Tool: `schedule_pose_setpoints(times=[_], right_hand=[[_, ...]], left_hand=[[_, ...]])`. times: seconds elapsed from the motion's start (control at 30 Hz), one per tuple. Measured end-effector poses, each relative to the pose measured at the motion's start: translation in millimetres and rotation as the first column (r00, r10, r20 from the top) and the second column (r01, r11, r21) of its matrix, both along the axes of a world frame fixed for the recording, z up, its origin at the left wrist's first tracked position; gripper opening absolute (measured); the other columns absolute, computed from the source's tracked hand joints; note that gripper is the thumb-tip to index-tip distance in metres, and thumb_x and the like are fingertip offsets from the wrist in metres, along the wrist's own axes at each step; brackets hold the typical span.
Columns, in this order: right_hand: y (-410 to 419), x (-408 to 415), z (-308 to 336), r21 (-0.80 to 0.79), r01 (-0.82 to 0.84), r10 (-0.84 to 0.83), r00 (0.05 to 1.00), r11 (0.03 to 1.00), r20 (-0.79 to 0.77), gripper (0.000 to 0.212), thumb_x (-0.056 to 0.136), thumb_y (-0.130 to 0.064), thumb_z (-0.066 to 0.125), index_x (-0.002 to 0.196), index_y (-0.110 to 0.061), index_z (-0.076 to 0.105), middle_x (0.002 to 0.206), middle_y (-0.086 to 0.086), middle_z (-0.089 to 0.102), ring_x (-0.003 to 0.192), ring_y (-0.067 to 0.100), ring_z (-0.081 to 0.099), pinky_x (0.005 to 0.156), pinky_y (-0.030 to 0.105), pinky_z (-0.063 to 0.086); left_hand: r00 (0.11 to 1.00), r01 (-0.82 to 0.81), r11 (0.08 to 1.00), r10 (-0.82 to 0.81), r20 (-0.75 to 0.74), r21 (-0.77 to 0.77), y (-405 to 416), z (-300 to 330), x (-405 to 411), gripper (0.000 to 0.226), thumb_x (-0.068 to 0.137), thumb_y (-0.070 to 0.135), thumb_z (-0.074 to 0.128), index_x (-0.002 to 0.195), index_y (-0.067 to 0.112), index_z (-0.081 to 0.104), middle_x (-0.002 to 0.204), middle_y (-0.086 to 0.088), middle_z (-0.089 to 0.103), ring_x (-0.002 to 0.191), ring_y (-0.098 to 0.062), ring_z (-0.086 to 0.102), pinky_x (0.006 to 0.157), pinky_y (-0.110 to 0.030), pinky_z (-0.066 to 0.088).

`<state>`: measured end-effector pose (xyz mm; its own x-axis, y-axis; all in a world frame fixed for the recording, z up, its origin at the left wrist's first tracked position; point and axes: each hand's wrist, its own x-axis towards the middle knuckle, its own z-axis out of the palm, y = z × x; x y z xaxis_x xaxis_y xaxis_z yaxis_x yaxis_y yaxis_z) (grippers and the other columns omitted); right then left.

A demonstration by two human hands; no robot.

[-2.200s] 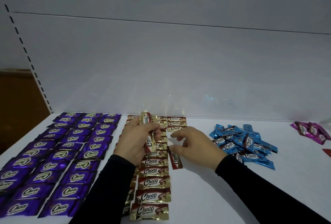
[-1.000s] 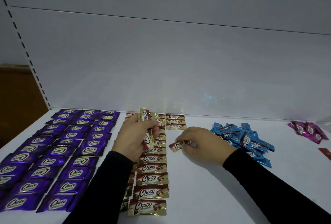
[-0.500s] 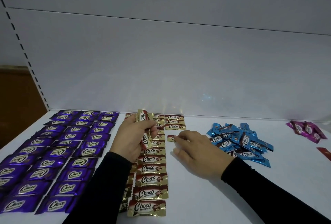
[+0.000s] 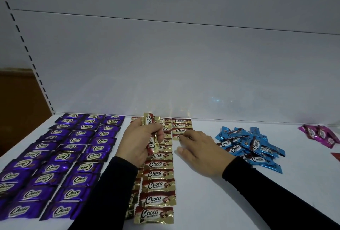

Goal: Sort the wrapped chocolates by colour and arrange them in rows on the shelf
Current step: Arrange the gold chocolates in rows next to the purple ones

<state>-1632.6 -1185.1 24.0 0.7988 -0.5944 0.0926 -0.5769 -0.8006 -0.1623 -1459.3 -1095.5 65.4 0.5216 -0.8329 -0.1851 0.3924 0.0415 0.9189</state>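
On the near part of the shelf (image 4: pixel 211 209) the gold chocolates (image 4: pixel 157 185) run in a finished column toward the back wall, with the purple chocolates (image 4: pixel 55 165) already laid in three columns to the left. Mid-shelf, the left hand (image 4: pixel 139 143) grips a small stack of gold pieces upright. The right hand (image 4: pixel 200 150) lies flat, fingers straight, its fingertips (image 4: pixel 182 136) pressing a fourth gold chocolate (image 4: pixel 177 136) into a new column at the far end. The step in hand is filling that second gold column. Next, the right hand should draw another piece from the left hand's stack and set it just nearer. The blue pile (image 4: pixel 250 145) at the right and pink chocolates (image 4: pixel 320 135) at the far right await sorting. A second ago the right hand pinched this piece in the air; now it lies on the shelf.
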Motion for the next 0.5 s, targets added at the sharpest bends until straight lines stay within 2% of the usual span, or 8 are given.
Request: schedule_pose_setpoints(times=[0.2, 0.3, 0.33, 0.4, 0.5], right_hand=[[-2, 1, -3, -0.027, 0.006, -0.006, 1.000, 1.000, 0.002, 0.045, 0.098, -0.059, 0.019, 0.105, -0.025, 0.047, 0.117, -0.008, 0.043, 0.109, 0.016, 0.041, 0.097, 0.042, 0.039], [0, 0, 0, -0.004, 0.011, -0.011, 1.000, 1.000, 0.011, 0.058, 0.094, -0.063, 0.014, 0.119, -0.024, 0.050, 0.131, -0.006, 0.043, 0.123, 0.018, 0.039, 0.105, 0.041, 0.035], [1, -1, 2, 0.004, 0.016, -0.016, 0.999, 1.000, 0.036, 0.062, 0.095, -0.062, 0.016, 0.128, -0.023, 0.050, 0.138, -0.004, 0.041, 0.129, 0.018, 0.037, 0.108, 0.040, 0.033], [5, -2, 9, 0.011, 0.022, -0.023, 0.991, 1.000, 0.131, 0.056, 0.101, -0.054, 0.027, 0.139, -0.020, 0.049, 0.142, -0.002, 0.042, 0.131, 0.017, 0.038, 0.109, 0.033, 0.032], [11, -2, 23, 0.152, 0.051, -0.101, 0.936, 0.987, 0.338, 0.043, 0.103, -0.042, 0.039, 0.133, -0.018, 0.058, 0.129, -0.002, 0.054, 0.117, 0.010, 0.049, 0.100, 0.021, 0.037]], left_hand=[[0.999, 0.022, 1.000, -0.022, -0.040, 0.004, -1, 0, 0, 0.010, 0.091, -0.010, 0.056, 0.090, 0.000, 0.058, 0.067, -0.016, 0.065, 0.057, -0.024, 0.059, 0.066, -0.037, 0.049], [0.993, 0.058, 0.998, -0.057, -0.107, 0.008, -2, 0, 0, 0.016, 0.093, -0.013, 0.049, 0.098, -0.001, 0.058, 0.077, -0.020, 0.066, 0.060, -0.025, 0.063, 0.067, -0.038, 0.053], [0.991, 0.073, 0.997, -0.071, -0.112, 0.007, -2, -1, 0, 0.018, 0.093, -0.014, 0.047, 0.100, -0.001, 0.058, 0.078, -0.020, 0.067, 0.060, -0.025, 0.064, 0.067, -0.037, 0.054], [0.989, 0.107, 0.994, -0.106, -0.103, 0.007, -2, -1, 0, 0.020, 0.093, -0.015, 0.046, 0.104, -0.004, 0.058, 0.075, -0.019, 0.068, 0.060, -0.025, 0.064, 0.067, -0.037, 0.055], [0.979, 0.180, 0.984, -0.178, -0.102, 0.003, -1, -1, -2, 0.020, 0.093, -0.015, 0.050, 0.108, -0.008, 0.060, 0.082, -0.023, 0.068, 0.063, -0.025, 0.065, 0.061, -0.034, 0.057]])
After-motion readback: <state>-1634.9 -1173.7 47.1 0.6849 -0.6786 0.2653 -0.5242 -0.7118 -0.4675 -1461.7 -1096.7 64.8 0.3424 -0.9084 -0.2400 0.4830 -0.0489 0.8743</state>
